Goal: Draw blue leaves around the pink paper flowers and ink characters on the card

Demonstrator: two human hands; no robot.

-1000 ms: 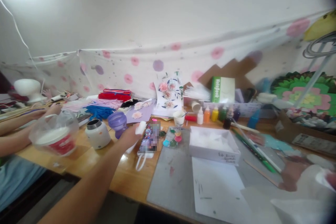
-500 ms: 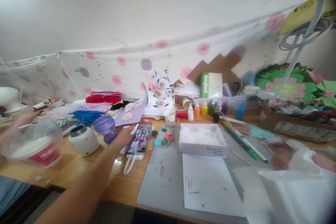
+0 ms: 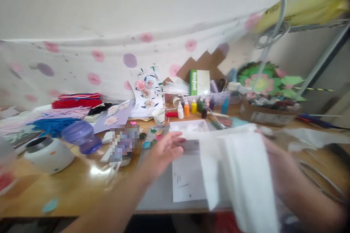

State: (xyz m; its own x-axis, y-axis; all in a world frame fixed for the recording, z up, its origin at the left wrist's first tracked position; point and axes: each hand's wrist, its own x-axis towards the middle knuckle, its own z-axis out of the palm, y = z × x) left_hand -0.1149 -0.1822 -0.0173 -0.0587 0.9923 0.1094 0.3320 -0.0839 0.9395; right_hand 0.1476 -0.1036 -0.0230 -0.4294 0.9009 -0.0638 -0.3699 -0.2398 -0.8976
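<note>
My right hand [image 3: 270,149] is closed on a length of folded white tissue [image 3: 243,174], which hangs over the front of the table. Blur and the tissue partly hide its fingers. My left hand [image 3: 166,149] hovers with curved fingers apart, close to the tissue's left edge, and holds nothing I can see. Behind the tissue stands a shallow white box [image 3: 191,126], partly covered. A white sheet [image 3: 187,185] with a few dark marks lies in front of the box on a grey mat [image 3: 155,193]. Left of my left hand lies a phone [image 3: 124,143].
On the left stand a white jar [image 3: 49,154] and a purple container [image 3: 82,136]. Blue strips [image 3: 54,125] lie behind them. Several paint bottles [image 3: 194,106], a paper cup [image 3: 159,116] and a notebook [image 3: 199,82] stand at the back. A cardboard box [image 3: 269,114] sits back right.
My left hand has let go of the phone and moved right to the tissue. My right hand has brought the tissue in from the far right. The view has turned right.
</note>
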